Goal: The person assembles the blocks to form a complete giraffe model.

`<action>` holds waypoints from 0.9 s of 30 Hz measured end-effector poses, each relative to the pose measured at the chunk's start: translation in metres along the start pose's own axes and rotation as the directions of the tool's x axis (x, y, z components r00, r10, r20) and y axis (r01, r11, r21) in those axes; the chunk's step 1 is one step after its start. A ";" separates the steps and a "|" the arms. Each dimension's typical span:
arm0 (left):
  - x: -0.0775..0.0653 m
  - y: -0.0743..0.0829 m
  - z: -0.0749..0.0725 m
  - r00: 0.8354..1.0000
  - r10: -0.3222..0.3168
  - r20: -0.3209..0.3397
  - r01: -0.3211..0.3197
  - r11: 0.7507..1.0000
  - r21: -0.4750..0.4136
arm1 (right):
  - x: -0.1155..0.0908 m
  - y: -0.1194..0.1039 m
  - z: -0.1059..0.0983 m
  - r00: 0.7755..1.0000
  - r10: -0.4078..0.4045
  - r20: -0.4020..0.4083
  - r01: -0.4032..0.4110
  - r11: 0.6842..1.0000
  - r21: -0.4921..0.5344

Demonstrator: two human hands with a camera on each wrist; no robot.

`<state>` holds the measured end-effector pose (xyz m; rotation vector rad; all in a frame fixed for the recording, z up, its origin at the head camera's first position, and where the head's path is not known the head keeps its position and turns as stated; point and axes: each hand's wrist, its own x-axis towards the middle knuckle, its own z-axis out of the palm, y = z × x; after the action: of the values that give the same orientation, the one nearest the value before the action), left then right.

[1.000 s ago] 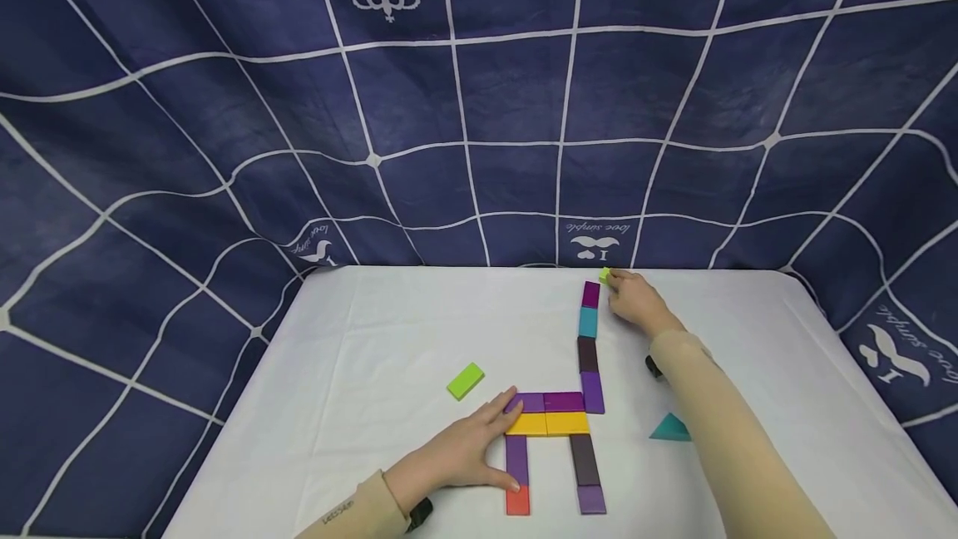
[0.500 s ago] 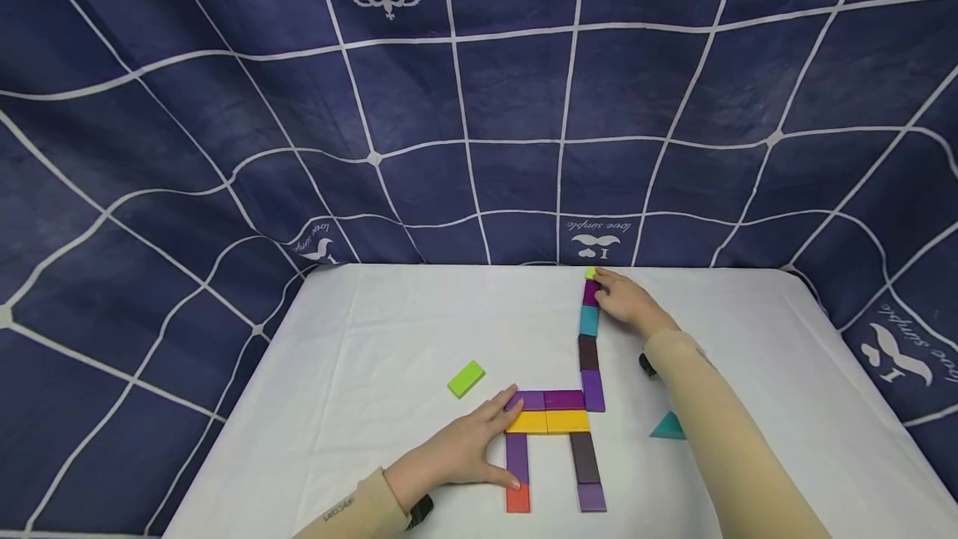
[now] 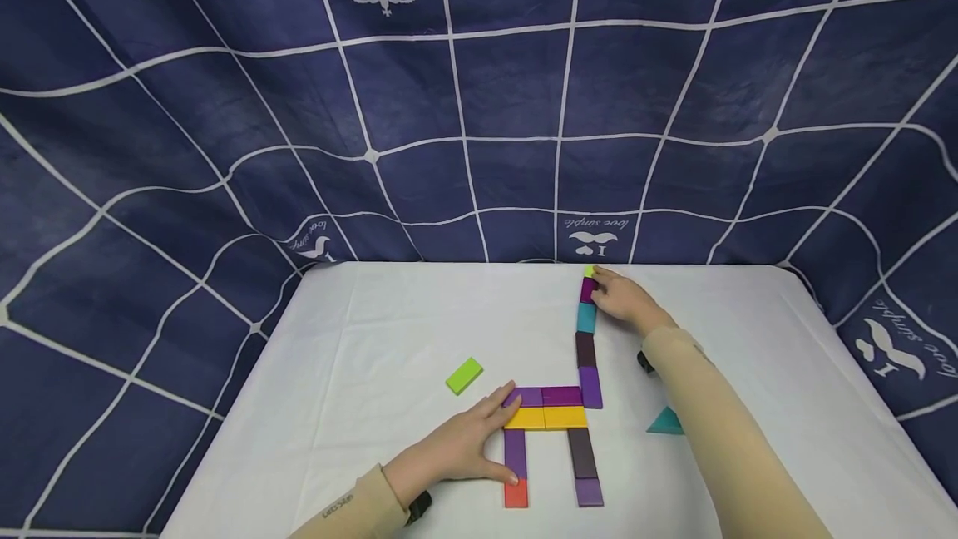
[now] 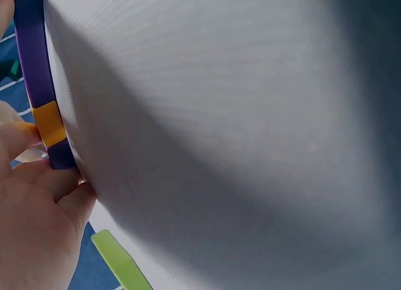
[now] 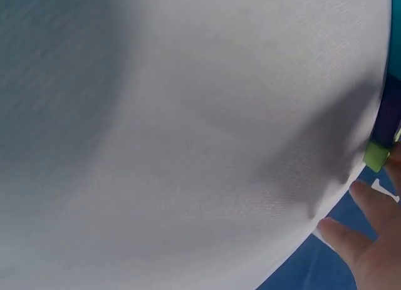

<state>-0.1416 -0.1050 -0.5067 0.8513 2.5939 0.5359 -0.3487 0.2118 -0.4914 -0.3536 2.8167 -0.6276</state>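
Flat coloured blocks form a figure on the white table. My left hand (image 3: 473,439) rests spread on it, fingers on the left purple block (image 3: 527,397) and left yellow block (image 3: 526,417), thumb at the red block (image 3: 516,495). A column rises from its right: a violet block (image 3: 590,388), a dark brown block (image 3: 585,350), a teal block (image 3: 586,318), a magenta block (image 3: 588,290) and a small lime block (image 3: 589,271) at the far end. My right hand (image 3: 624,299) touches the lime block with a fingertip, its thumb beside the magenta block. Fingers partly hide the lime block.
A loose lime rectangular block (image 3: 464,376) lies left of the figure. A teal triangular block (image 3: 666,422) lies right, partly behind the right sleeve. The table (image 3: 389,314) ends close behind the column, against a navy curtain (image 3: 516,106) with white lines.
My right hand has moved left, bringing the small lime block to the column's far end, beyond the magenta block. Its thumb now shows lower, beside the magenta block. My left hand stays in place.
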 end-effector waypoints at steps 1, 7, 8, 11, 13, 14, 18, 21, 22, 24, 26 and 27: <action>0.000 0.000 0.000 1.000 0.003 0.001 -0.003 1.000 -0.002 | -0.002 0.001 -0.002 1.000 -0.004 -0.010 0.004 1.000 0.007; 0.000 0.000 0.000 1.000 0.006 -0.002 -0.006 1.000 0.003 | -0.029 -0.003 -0.020 0.991 -0.065 -0.120 0.068 0.997 0.021; 0.000 0.001 -0.001 1.000 0.003 -0.003 -0.003 1.000 0.003 | -0.038 -0.004 -0.023 0.987 -0.080 -0.138 0.083 0.996 0.016; 0.000 0.002 -0.001 1.000 -0.004 0.000 0.004 1.000 -0.007 | -0.070 -0.005 -0.027 0.981 -0.119 -0.156 0.125 0.992 0.025; 0.001 0.002 -0.001 1.000 -0.006 0.002 0.006 1.000 -0.008 | -0.094 -0.004 -0.025 0.979 -0.153 -0.134 0.158 0.987 0.027; 0.001 0.002 -0.001 1.000 -0.007 0.003 0.007 1.000 -0.010 | -0.106 -0.003 -0.023 0.979 -0.168 -0.116 0.172 0.985 0.029; 0.001 0.003 -0.002 1.000 -0.005 0.005 0.005 1.000 -0.014 | -0.153 0.001 -0.009 0.981 -0.194 -0.023 0.195 0.979 0.060; 0.001 0.003 -0.002 1.000 -0.005 0.006 0.005 1.000 -0.017 | -0.180 0.004 0.000 0.984 -0.178 0.013 0.176 0.982 0.065; 0.001 0.003 -0.002 1.000 -0.005 0.006 0.006 1.000 -0.018 | -0.187 0.005 0.003 0.985 -0.169 0.021 0.167 0.984 0.059; 0.001 0.003 -0.001 1.000 -0.007 0.006 0.007 1.000 -0.015 | -0.197 0.008 0.007 0.987 -0.157 0.028 0.155 0.987 0.043; 0.001 0.003 -0.001 1.000 -0.008 0.005 0.008 1.000 -0.014 | -0.204 0.010 0.011 0.990 -0.138 0.035 0.137 0.990 0.035; 0.001 0.003 -0.001 1.000 -0.009 0.005 0.009 1.000 -0.014 | -0.206 0.011 0.013 0.990 -0.137 0.035 0.136 0.990 0.032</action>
<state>-0.1413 -0.1027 -0.5046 0.8355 2.5855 0.5480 -0.1528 0.2743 -0.4723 -0.5505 2.7622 -0.6826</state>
